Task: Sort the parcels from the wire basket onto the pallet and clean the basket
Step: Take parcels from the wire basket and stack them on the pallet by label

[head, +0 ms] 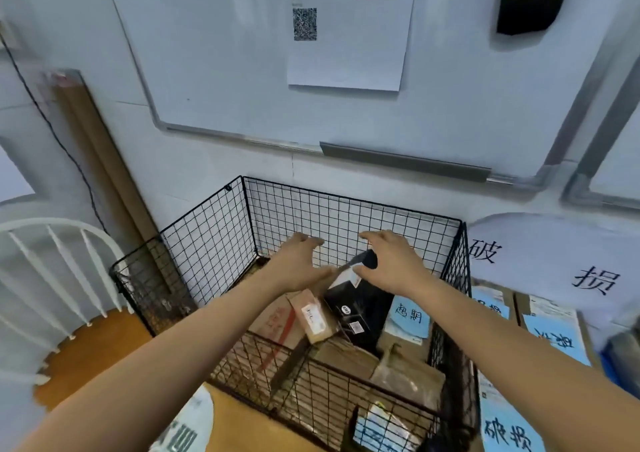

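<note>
Head view: black wire-grid basket [207,254] sits against the wall, loaded with brown cardboard parcels [346,356] and a tall black box [370,299] standing on end among them. Left hand [299,261] and right hand [391,261] are spread, apart, flanking the box top; contact unclear. Box probably rigid, light, slick. Grip opposite side faces. Pallet not visible.

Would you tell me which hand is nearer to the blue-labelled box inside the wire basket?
Right. The right hand hovers just up and left of the blue-labelled box in the view; the left hand is farther left, beyond the black parcel.
</note>
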